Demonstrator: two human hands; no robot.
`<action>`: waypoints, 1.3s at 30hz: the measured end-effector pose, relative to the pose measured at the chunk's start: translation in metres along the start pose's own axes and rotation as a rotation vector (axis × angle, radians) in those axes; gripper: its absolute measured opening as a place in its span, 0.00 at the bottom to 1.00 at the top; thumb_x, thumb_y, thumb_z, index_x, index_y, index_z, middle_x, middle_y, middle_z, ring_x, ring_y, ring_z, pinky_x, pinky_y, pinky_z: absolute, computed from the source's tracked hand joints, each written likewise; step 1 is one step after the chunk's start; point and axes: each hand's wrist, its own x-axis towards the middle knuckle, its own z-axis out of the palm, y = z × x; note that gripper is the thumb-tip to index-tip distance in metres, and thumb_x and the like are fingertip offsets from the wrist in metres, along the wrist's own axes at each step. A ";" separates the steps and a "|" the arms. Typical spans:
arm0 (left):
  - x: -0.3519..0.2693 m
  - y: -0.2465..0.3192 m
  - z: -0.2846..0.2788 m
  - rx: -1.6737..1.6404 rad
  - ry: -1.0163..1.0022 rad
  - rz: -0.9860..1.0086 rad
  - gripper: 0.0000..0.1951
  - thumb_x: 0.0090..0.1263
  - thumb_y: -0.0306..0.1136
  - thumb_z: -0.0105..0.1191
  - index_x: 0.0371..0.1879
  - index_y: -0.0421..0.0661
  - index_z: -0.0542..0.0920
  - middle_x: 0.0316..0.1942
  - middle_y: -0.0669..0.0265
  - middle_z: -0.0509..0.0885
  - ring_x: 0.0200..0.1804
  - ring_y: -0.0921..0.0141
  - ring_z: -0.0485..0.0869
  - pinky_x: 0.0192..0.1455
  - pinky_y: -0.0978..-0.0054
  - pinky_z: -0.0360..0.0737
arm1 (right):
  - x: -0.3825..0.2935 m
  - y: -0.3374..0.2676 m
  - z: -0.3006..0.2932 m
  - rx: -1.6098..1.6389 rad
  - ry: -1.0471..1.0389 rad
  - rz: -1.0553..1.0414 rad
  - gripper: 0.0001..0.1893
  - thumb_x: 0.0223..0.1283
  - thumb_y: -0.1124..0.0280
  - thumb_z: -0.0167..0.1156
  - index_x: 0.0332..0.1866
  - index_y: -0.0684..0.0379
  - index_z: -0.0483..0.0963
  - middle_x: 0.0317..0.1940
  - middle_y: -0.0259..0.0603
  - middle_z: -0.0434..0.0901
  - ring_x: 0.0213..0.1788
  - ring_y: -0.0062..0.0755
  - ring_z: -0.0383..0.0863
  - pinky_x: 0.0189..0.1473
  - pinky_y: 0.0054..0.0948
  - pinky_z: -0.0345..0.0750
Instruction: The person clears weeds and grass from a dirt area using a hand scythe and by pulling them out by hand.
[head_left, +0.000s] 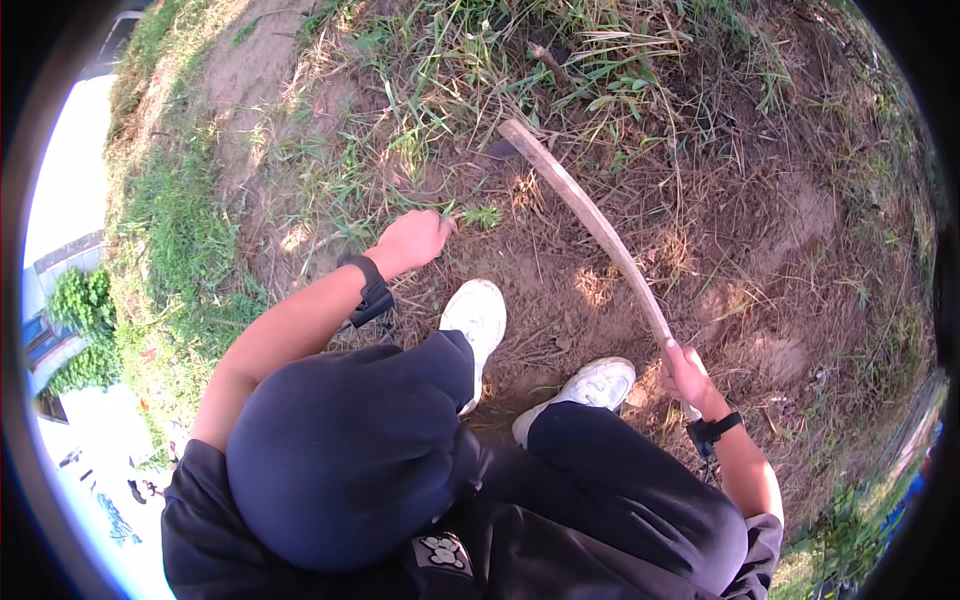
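My right hand (684, 373) is closed around the lower end of a long wooden tool handle (600, 225), which looks bent in this view. At the handle's far end a dark metal blade (501, 149) shows in part among the grass; its full shape is hidden. My left hand (416, 236) is low over the soil with curled fingers, beside a small green weed (482, 217) and some grass blades. Whether it grips any of them cannot be made out. Both wrists wear black straps with small devices.
My white shoes (475, 315) stand on brown soil strewn with dry grass. Taller green grass (450, 82) grows ahead, with a short woody stub (550, 64) in it. More grass (180, 232) lines the left side. A log-like edge (911, 431) lies at the far right.
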 end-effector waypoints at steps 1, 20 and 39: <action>0.000 0.000 0.000 -0.002 0.001 0.002 0.28 0.80 0.48 0.42 0.32 0.31 0.81 0.32 0.35 0.83 0.42 0.40 0.84 0.50 0.46 0.80 | 0.002 0.011 -0.005 -0.002 0.001 0.004 0.31 0.77 0.41 0.45 0.23 0.56 0.67 0.10 0.28 0.60 0.14 0.25 0.64 0.19 0.31 0.66; 0.006 -0.004 0.002 0.046 0.016 0.066 0.27 0.81 0.45 0.41 0.32 0.31 0.83 0.32 0.38 0.85 0.41 0.42 0.85 0.51 0.47 0.81 | -0.048 0.083 -0.057 -0.667 0.540 -0.175 0.26 0.72 0.51 0.55 0.37 0.72 0.78 0.19 0.58 0.75 0.23 0.53 0.78 0.32 0.47 0.72; -0.006 0.007 0.001 0.003 0.072 0.033 0.27 0.80 0.45 0.41 0.30 0.32 0.83 0.31 0.38 0.84 0.40 0.41 0.85 0.50 0.46 0.82 | 0.025 0.023 -0.010 -0.547 0.327 -0.344 0.28 0.74 0.51 0.53 0.28 0.70 0.72 0.16 0.47 0.68 0.21 0.34 0.64 0.27 0.41 0.66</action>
